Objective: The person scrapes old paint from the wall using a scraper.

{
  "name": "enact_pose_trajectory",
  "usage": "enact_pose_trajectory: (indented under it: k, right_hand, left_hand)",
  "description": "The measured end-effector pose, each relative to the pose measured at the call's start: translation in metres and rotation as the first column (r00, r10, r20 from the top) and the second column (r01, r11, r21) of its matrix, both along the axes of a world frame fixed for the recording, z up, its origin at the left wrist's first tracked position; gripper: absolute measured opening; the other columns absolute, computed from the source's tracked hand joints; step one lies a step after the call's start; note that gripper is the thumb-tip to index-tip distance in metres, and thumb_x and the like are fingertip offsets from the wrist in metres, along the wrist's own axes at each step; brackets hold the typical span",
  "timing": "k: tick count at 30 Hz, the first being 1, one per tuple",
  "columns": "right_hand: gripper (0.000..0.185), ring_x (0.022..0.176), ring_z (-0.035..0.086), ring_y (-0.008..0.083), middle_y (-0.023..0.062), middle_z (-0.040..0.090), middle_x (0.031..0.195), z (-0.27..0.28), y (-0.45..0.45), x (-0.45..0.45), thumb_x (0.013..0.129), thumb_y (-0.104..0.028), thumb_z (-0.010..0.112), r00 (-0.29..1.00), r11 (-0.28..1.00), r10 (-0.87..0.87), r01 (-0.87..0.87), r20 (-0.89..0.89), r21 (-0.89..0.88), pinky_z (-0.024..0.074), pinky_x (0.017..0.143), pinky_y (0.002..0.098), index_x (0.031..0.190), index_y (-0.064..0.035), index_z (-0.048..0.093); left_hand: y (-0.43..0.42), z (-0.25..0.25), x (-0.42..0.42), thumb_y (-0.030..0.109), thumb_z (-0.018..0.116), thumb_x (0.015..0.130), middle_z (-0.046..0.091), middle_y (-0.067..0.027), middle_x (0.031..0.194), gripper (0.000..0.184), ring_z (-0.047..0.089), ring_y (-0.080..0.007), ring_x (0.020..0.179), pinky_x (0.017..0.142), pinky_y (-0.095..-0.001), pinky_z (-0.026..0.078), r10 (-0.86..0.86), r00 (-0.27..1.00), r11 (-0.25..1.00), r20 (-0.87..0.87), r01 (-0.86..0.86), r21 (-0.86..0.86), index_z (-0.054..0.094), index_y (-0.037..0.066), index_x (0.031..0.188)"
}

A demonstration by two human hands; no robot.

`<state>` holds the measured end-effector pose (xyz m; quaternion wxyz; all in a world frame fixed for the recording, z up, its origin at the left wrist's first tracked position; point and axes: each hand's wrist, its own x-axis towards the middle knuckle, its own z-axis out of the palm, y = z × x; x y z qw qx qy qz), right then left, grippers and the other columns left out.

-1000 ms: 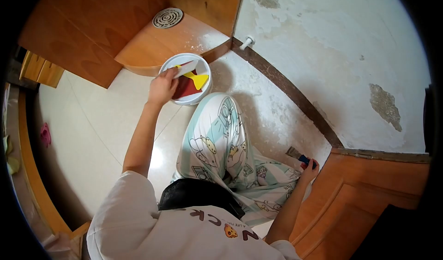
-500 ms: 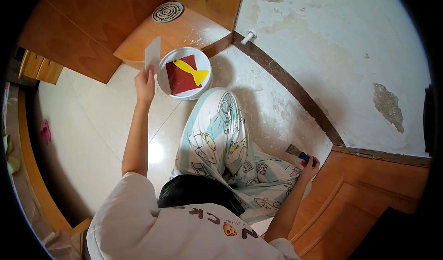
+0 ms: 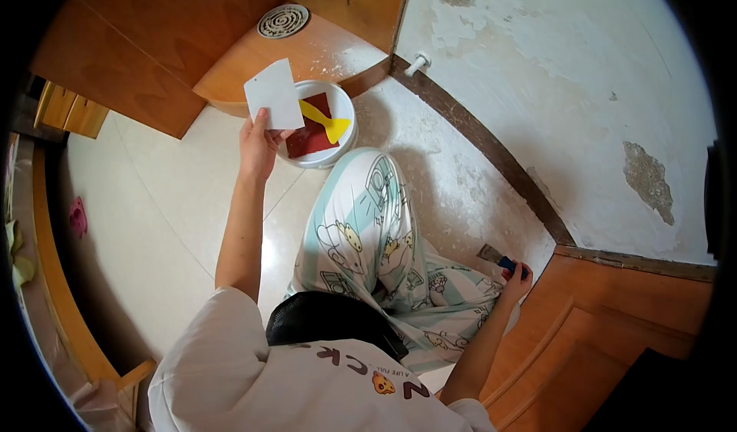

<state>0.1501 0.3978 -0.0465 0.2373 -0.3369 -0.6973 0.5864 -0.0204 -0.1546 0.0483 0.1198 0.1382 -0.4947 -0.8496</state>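
Two hands occupied: left hand [image 3: 259,144] pinching a white sheet [image 3: 274,93] by the bucket [image 3: 326,158]; right hand [image 3: 523,280] curled round a blue-handled tool [image 3: 507,264]. Wall [image 3: 568,56]: coating patchy, grey hollows [image 3: 647,183] unfilled. Yellow spreader [image 3: 333,127]: in bucket, unheld.

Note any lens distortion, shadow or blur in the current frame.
Head view: black curved borders and a bowed baseboard, suggesting wide-lens distortion; head view: soft shadow on the floor right of the bucket; head view: the card and left hand show no obvious motion blur.
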Motion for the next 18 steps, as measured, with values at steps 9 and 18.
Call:
enact_pose_trajectory:
  k: [9, 18]
  right_hand:
    - [0.013, 0.049, 0.053, 0.0114, 0.0118, 0.061, 0.081, 0.003, -0.003, -0.001, 0.086, -0.011, 0.051, 1.0, 1.0, 0.008, -0.008, 0.014, 0.014, 0.0462, 0.045, 0.0213, 0.092, 0.0003, 0.049]
    - [0.011, 0.048, 0.053, 0.0109, 0.0111, 0.061, 0.081, 0.004, -0.006, -0.003, 0.086, -0.01, 0.051, 1.0, 0.999, 0.005, -0.006, 0.027, 0.032, 0.0457, 0.043, 0.0211, 0.091, -0.0005, 0.05]
  left_hand:
    - [-0.026, -0.001, 0.004, 0.018, 0.042, 0.091, 0.06, -0.0093, 0.098, 0.025, 0.061, -0.0192, 0.084, 0.071, -0.0323, 0.052, 0.205, 0.977, 0.965, -0.057, -0.212, -0.156, 0.05, 0.0, 0.107]
    - [0.015, -0.014, 0.018, 0.009, 0.061, 0.07, 0.055, -0.0146, 0.111, 0.038, 0.053, -0.0292, 0.103, 0.083, -0.0352, 0.046, 0.009, 0.996, -0.282, -0.09, -0.084, -0.956, 0.056, 0.007, 0.107]
